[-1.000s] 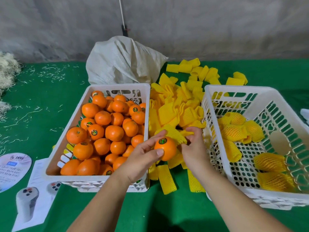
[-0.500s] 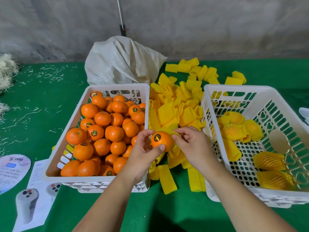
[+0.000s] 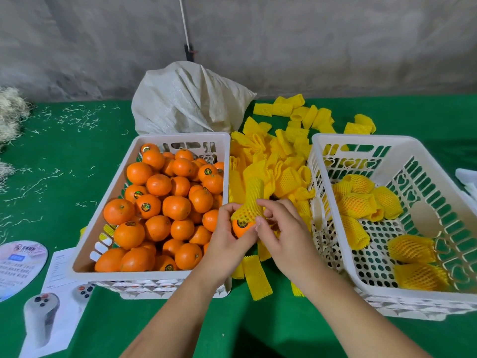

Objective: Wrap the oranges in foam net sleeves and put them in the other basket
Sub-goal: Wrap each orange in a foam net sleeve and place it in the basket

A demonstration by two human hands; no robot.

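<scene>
Since half a second ago a foam net sleeve (image 3: 251, 202) is over the top of the orange (image 3: 241, 226); before, the fruit was bare. Your left hand (image 3: 227, 241) cups the orange between the two baskets; your right hand (image 3: 281, 228) pinches the sleeve edge. Wrapping has started, lower half still uncovered. The round sticker on the orange and the leaflet (image 3: 55, 301) print are unreadable.
</scene>
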